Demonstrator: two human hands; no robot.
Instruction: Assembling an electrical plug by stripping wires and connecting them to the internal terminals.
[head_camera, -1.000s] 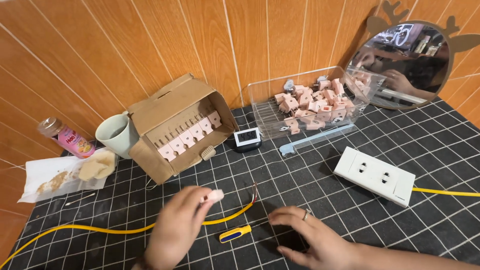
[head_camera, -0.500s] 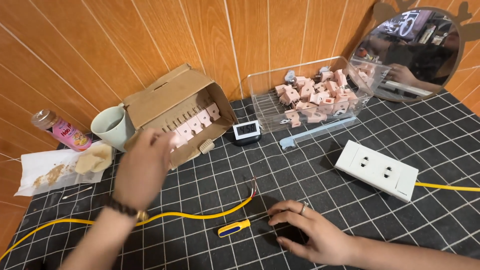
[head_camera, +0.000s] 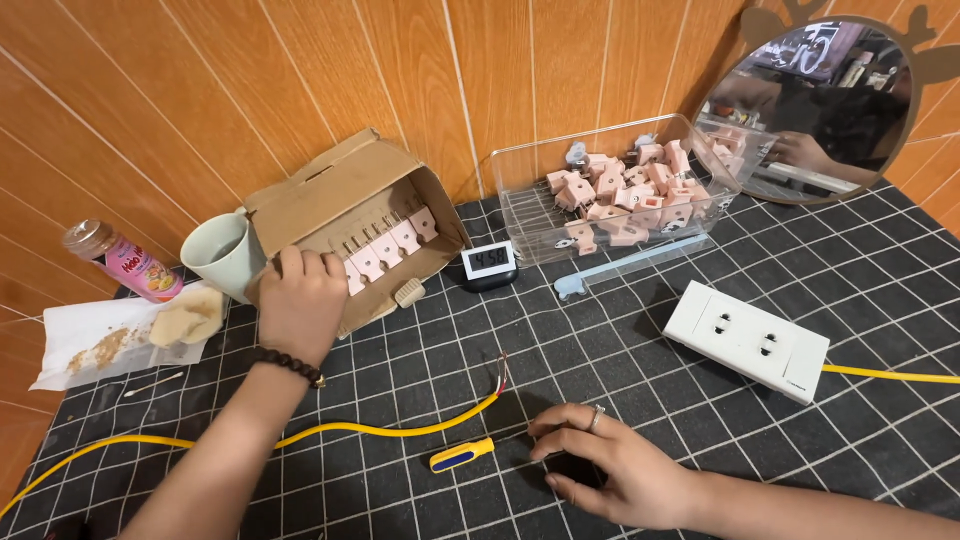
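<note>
Two hands at work over a black surface (head_camera: 700, 260) with a white grid, backed by an orange wood-panel wall (head_camera: 420, 90); round mirror (head_camera: 815, 100) at 1 o'clock. Left hand (head_camera: 300, 305) reaches to 10 o'clock, fingers (head_camera: 290, 262) curled loosely at the mouth of a tipped cardboard box (head_camera: 340, 200), touching the row of pink plug parts (head_camera: 385, 245) inside; whether any part is pinched, cannot tell. Right hand (head_camera: 615, 470) lies low at 5 o'clock, fingers bent and narrow, tips pressed on the surface, holding nothing visible. Yellow-handled screwdriver (head_camera: 460, 454) lies just left of those fingertips. Yellow cable (head_camera: 400, 430) runs between the hands, bare wire ends at centre. Clear bin (head_camera: 620, 195) of pink parts at 12, white socket strip (head_camera: 750, 340) at 3, cup (head_camera: 222, 252) beside the box.
</note>
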